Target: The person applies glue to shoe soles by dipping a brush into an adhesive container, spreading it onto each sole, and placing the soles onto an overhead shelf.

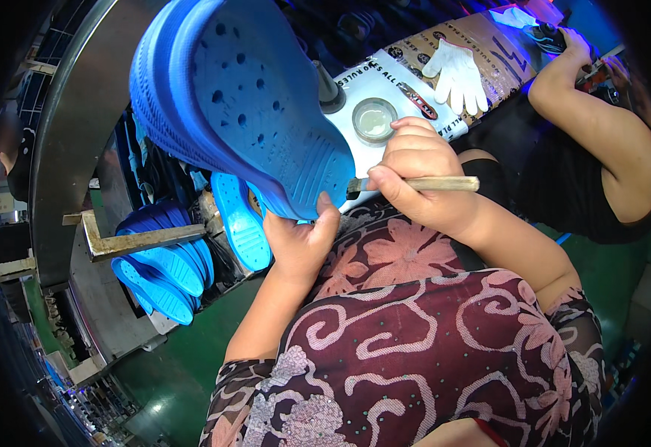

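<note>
A large blue foam shoe sole [266, 112] with holes in its front part fills the upper middle; darker blue layers show along its left side, and I cannot tell how many pieces are stacked. My left hand [303, 242] grips it at the heel end, thumb on the upper face. In my right hand [433, 179] is a brush [445, 183] with a pale wooden handle, held level. Its dark bristles meet the heel's right edge. Just beyond my right hand stands a round glass dish [375, 121] with a cloudy whitish content.
Several blue soles [163, 287] hang by a wooden bar [143, 242] at left, with another sole [241, 223] below the held one. A white glove [456, 77] and a red-and-black tool [418, 100] lie on the covered bench. At right is another person's arm [601, 127].
</note>
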Motion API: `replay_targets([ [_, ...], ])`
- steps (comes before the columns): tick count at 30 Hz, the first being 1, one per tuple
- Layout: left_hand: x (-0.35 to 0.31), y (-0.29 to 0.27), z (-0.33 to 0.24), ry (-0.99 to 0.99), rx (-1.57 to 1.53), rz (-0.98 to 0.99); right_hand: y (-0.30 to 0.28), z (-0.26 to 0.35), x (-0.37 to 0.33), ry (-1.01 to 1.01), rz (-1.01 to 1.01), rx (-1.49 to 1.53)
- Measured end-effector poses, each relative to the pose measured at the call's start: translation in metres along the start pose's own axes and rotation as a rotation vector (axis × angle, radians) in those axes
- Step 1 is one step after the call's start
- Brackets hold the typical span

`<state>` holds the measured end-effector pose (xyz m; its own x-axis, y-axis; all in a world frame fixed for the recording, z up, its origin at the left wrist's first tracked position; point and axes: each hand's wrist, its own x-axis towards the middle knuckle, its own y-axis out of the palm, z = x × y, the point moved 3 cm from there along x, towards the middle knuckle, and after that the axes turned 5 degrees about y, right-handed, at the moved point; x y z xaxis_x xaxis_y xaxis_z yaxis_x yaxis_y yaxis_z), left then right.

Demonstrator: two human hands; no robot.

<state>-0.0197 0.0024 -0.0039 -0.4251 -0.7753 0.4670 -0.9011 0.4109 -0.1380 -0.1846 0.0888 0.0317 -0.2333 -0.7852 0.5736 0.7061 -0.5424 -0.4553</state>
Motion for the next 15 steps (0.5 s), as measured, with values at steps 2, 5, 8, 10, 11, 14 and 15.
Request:
replay_targets([
  [2,-0.001,-0.002,0.0,0.036,0.038,0.022,0.002,-0.004,-0.002,-0.017,-0.014,-0.023],
  [5,-0.002,-0.004,0.001,0.112,0.1,0.058,-0.006,-0.004,-0.002,-0.001,-0.018,-0.095],
  [8,-0.006,-0.004,0.008,0.11,0.059,0.053,-0.006,-0.001,-0.003,0.0,-0.016,-0.059],
  [10,-0.007,-0.002,0.012,0.152,0.059,0.032,-0.003,0.001,-0.003,-0.03,0.001,-0.052],
  [11,-0.006,-0.001,0.012,0.196,0.058,0.012,0.0,0.002,-0.004,-0.051,0.016,-0.057],
  [14,-0.005,-0.003,0.014,0.23,0.088,0.015,0.001,0.001,-0.007,-0.085,0.029,-0.073],
  [15,-0.004,-0.004,0.014,0.228,0.091,0.012,-0.002,0.0,-0.008,-0.058,0.046,-0.082],
])
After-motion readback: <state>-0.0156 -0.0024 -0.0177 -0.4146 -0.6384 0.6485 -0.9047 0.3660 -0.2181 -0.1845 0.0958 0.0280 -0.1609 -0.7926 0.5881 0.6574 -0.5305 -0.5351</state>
